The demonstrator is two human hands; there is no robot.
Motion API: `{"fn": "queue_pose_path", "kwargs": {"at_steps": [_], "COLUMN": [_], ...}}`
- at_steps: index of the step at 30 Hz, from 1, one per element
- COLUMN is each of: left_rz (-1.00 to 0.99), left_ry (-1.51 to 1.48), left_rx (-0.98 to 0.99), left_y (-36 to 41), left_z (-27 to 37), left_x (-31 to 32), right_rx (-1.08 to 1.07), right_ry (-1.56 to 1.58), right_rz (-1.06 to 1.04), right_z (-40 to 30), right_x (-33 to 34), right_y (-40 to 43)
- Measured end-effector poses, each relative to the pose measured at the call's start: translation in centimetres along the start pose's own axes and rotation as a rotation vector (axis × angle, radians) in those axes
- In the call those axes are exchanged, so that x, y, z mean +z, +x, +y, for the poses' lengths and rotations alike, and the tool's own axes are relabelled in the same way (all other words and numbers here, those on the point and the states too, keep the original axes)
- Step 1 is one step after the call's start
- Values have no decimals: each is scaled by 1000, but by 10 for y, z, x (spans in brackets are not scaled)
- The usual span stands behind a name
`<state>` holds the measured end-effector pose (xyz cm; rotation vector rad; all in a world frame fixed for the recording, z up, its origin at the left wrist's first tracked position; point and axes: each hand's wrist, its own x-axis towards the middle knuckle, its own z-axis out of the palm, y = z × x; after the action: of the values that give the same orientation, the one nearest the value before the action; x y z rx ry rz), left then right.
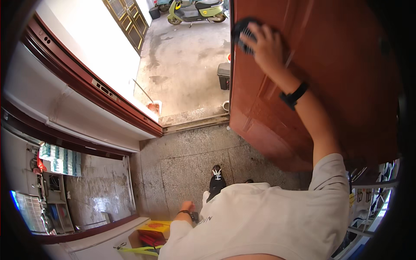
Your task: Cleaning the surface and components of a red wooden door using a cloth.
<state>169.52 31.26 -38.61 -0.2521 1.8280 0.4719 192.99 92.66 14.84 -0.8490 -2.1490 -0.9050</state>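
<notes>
Raised at the upper right, my right hand (265, 44) lies with spread fingers over a dark, ribbed round object (245, 34) against the edge side of a reddish-brown door (318, 65). Whether the fingers grip that object or only press on it, I cannot tell. A black band circles the right wrist. Low at my left side, my left hand (188, 206) hangs near the white shirt (260, 221), with a dark band on its wrist; its fingers are small and partly hidden. The door stands open beside the doorway's threshold (195, 125).
Outside are a green scooter (198, 12), a black bin (224, 76) and a red-and-white container (154, 107). The red-brown door frame (97, 86) runs along the left. A yellow box (157, 226) is near my left arm; wrapped packs (61, 159) lie farther left.
</notes>
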Motion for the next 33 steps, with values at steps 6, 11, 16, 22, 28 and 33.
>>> {"fn": "queue_pose_path", "kwargs": {"at_steps": [6,11,16,22,28,33], "left_rz": [-90,-73,-5,34,-27,3], "left_ry": [-74,-47,-51,-53,-16,-93], "left_rx": [8,185,335,216,-108,95], "left_y": [-16,-36,-65,-77,-60,-56], "left_z": [-8,29,49,-4,-62,-30], "left_x": [25,49,59,55,42,47], "right_rx": [88,-83,-286,-427,-268,-103], "right_ry": [48,3,23,19,84,92], "right_rz": [313,74,-364,-700,-475,-65], "right_z": [-3,-40,-103,-99,-88,-92], "right_x": [-53,71,150,156,134,133], "right_y": [58,-33,-186,-328,-200,-92]}}
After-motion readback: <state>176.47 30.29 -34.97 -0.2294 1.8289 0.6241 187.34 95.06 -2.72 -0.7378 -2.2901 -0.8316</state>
